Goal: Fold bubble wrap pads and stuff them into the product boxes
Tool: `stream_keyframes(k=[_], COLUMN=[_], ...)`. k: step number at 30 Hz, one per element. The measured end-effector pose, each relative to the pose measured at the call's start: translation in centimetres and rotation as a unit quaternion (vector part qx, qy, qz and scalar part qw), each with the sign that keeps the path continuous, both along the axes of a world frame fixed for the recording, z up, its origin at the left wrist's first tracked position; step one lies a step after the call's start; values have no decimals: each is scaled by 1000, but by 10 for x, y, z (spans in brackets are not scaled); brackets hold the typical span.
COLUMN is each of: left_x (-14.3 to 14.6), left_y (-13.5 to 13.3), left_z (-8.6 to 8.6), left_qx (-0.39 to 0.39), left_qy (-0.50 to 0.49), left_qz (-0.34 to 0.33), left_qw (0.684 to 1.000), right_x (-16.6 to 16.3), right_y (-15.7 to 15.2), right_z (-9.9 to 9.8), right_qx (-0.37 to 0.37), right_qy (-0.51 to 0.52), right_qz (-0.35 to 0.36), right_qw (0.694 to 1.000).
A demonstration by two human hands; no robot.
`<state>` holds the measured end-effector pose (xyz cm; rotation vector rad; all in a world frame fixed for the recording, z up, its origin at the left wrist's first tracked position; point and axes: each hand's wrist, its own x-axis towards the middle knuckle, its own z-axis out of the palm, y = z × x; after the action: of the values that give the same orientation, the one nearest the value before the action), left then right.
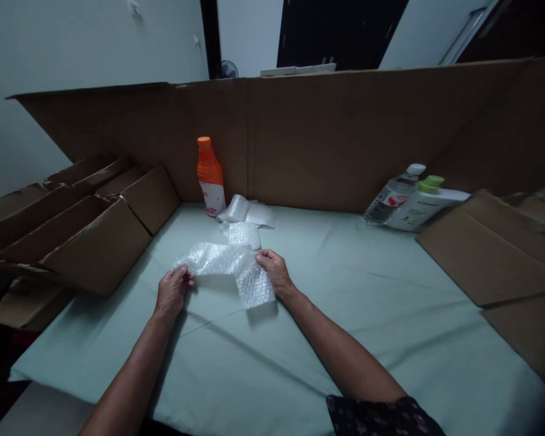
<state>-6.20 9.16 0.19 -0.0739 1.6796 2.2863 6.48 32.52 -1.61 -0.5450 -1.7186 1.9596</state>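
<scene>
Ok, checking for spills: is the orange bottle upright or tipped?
Upright. The orange bottle stands on its base, cap on top, against the cardboard wall.

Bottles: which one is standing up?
The orange bottle by the cardboard wall stands upright; the clear bottle and green-capped bottle lean over.

The view is dim and slightly cool in tone, lit softly from above and in front — no hard glare anywhere. The pale green worktop is the brightest surface; the forearms cast faint, soft shadows onto it. The lower left corner falls almost to black. Wide-lens distortion bends the cardboard wall and stretches the edges — detail there is smeared, while the centre stays reasonably sharp.
</scene>
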Motion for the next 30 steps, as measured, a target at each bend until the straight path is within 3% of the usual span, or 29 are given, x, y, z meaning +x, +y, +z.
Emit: stream_keyframes(k=[4,8,12,16,20,23,26,30], left_x=[0,5,18,37,54,59,61,65], left_y=[-6,-27,-70,-123,-163,-176,-169,-130], left_z=[2,7,16,12,-1,1,14,20], left_qx=[-4,-16,-44,-102,-239,-317,-394,-423], left_qy=[-14,-18,-27,-51,-26,52,165,373], left_qz=[20,40,53,64,8,36,98,8], left_qw=[1000,999,997,991,971,946,899,826], right_x=[5,12,19,18,15,15,15,14], right_y=[1,2,12,16,9,3,-5,-43], right_z=[8,18,27,29,26,29,37,40], right_qx=[28,71,102,145,215,293,371,523], right_qy=[-22,-61,-93,-114,-135,-138,-125,-70], right_qz=[65,185,288,334,299,224,145,117], right_qw=[997,978,948,924,920,919,908,841])
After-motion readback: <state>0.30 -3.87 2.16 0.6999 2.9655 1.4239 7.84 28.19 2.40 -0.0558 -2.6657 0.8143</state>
